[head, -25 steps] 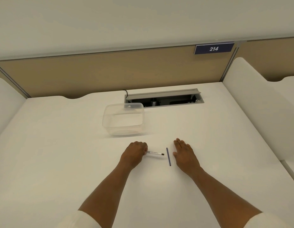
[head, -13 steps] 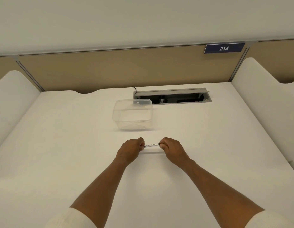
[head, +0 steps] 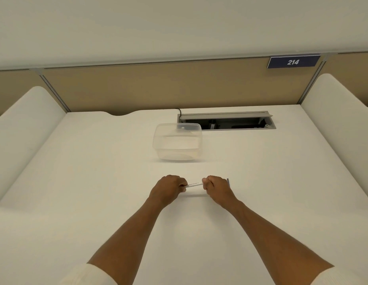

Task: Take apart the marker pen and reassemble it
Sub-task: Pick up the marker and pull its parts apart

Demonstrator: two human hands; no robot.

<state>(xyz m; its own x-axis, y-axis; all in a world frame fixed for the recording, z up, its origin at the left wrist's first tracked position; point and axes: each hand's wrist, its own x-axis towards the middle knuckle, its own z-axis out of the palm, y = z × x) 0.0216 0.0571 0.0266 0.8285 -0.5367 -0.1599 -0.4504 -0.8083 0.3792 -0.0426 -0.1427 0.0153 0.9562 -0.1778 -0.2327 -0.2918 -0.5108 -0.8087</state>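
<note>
A thin white marker pen barrel [head: 194,184] is held level just above the white desk [head: 96,202]. My left hand [head: 168,188] is closed around its left end. My right hand [head: 217,188] pinches its right end, which the fingers hide. Only the short middle stretch of the barrel shows between the two fists. A slim dark blue stick, the pen's inner part [head: 228,182], lies on the desk just behind my right hand, mostly hidden by it.
A clear plastic container [head: 178,141] stands on the desk beyond my hands. Behind it is an open grey cable tray [head: 226,121] set in the desktop. White curved dividers rise at both sides, and a tan partition with the sign 214 [head: 293,62] stands at the back.
One second ago my right hand lay flat beside the blue stick while my left hand held the barrel alone. My right hand has since closed on the barrel's right end.
</note>
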